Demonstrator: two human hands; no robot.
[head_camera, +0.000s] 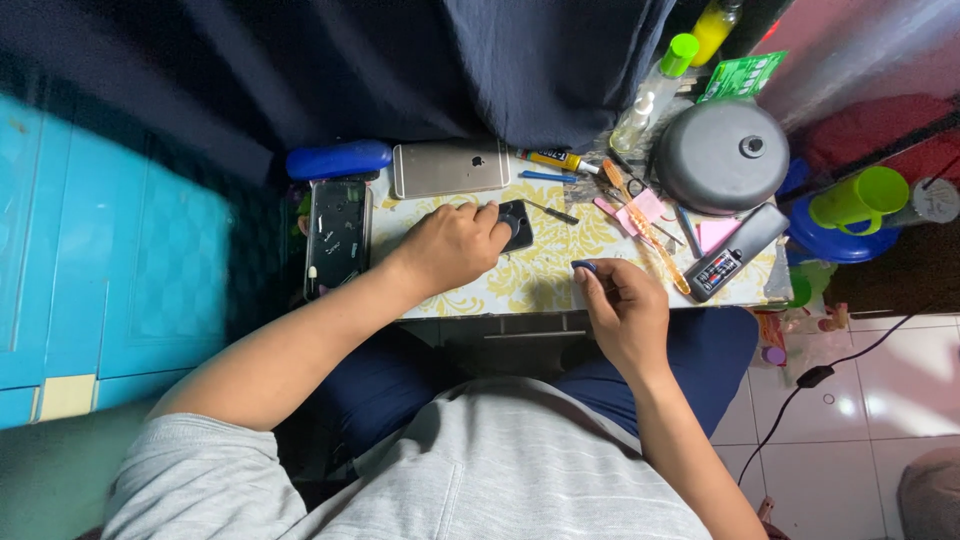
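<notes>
The left hand (455, 245) is pressing down on a small black phone part (518, 224) lying on the patterned bench (535, 275), fingers curled over its edge. The right hand (625, 305) is pinching a small dark-blue tool (584, 266) between closed fingertips just beside it. A silver smartphone (450, 167) is lying face down behind.

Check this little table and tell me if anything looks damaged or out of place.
The dark phone at the table's left edge lies face up with pale scratch-like marks on its glass, possibly cracks. The left hand rests on a small black part; the right hand pinches something small and dark.
</notes>
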